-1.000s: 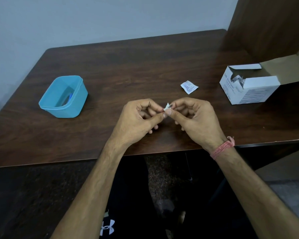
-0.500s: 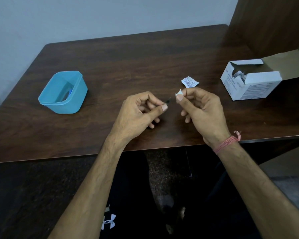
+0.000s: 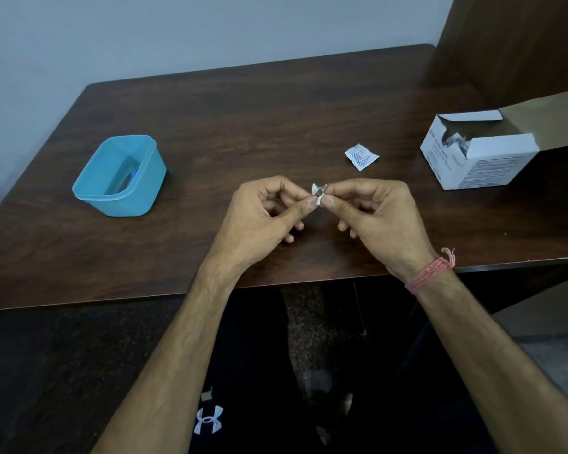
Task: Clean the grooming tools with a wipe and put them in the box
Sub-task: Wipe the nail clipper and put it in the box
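My left hand (image 3: pixel 263 217) and my right hand (image 3: pixel 374 217) meet above the front middle of the brown table (image 3: pixel 276 109). Between their thumbs and forefingers sits a small white wipe (image 3: pixel 317 191) wrapped round a thin dark grooming tool, most of which is hidden by the fingers. My left hand pinches the tool's end; my right hand pinches the wipe. A blue plastic box (image 3: pixel 120 176) stands at the left with a blue item lying inside it.
A torn white wipe sachet (image 3: pixel 360 156) lies on the table behind my right hand. An open white cardboard carton of swabs (image 3: pixel 479 152) stands at the right edge. A wooden panel rises at the back right.
Half a second ago my right hand had slid the wipe away to the right along the tool. It has come back left, and the two hands' fingertips touch again.
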Available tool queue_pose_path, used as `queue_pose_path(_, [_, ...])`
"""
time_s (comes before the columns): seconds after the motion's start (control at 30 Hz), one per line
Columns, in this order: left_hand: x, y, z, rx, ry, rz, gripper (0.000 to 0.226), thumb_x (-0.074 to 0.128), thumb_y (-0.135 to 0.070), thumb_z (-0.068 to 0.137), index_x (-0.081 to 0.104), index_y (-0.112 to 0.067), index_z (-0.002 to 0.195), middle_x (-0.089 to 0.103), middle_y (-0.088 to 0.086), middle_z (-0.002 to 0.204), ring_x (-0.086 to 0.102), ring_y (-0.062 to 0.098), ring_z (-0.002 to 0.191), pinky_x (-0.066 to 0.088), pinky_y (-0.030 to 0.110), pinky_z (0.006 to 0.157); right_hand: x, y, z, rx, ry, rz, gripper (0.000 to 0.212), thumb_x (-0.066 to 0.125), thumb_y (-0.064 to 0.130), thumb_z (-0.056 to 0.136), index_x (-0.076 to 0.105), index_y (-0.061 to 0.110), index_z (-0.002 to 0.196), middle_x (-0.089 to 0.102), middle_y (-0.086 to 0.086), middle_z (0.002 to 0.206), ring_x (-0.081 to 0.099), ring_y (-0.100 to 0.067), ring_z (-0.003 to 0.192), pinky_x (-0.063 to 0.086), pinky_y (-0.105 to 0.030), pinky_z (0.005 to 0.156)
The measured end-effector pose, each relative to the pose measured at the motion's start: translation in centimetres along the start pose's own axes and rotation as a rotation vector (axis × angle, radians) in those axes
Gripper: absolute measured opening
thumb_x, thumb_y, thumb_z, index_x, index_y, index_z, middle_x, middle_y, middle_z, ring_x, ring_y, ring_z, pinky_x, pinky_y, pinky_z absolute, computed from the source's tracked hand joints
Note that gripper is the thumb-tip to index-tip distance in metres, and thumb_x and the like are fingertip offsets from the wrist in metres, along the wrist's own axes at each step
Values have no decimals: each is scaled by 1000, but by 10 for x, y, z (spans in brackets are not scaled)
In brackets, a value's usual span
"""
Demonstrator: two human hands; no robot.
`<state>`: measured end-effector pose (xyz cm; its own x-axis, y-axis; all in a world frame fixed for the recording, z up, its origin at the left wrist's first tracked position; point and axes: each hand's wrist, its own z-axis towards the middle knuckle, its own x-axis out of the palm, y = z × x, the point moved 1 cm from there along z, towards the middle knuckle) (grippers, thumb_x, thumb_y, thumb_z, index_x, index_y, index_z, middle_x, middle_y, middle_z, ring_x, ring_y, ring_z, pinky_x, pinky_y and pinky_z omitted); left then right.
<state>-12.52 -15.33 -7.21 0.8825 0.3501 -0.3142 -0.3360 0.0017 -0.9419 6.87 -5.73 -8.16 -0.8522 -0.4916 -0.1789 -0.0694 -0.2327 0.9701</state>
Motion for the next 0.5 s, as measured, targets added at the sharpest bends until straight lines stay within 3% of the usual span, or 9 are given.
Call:
queue_pose_path(0.37, [0, -2, -1, -7, 3, 9, 11, 87, -26, 98, 83, -16, 96, 78, 1, 83, 77, 16, 73, 59, 27, 54, 0, 2, -2, -4, -50, 35, 7, 87, 25, 96, 87, 24, 103, 82, 2, 84, 63, -11, 60, 49, -21, 56])
queue_pose_path(0.5, [0, -1, -1, -3, -7, -17, 11, 86, -26, 99, 83, -15, 96, 79, 6, 85, 76, 16, 73, 60, 28, 55, 1, 2, -2, -9, 33, -50, 4, 86, 25, 97, 87, 25, 100, 81, 10, 84, 61, -9, 59, 48, -17, 57])
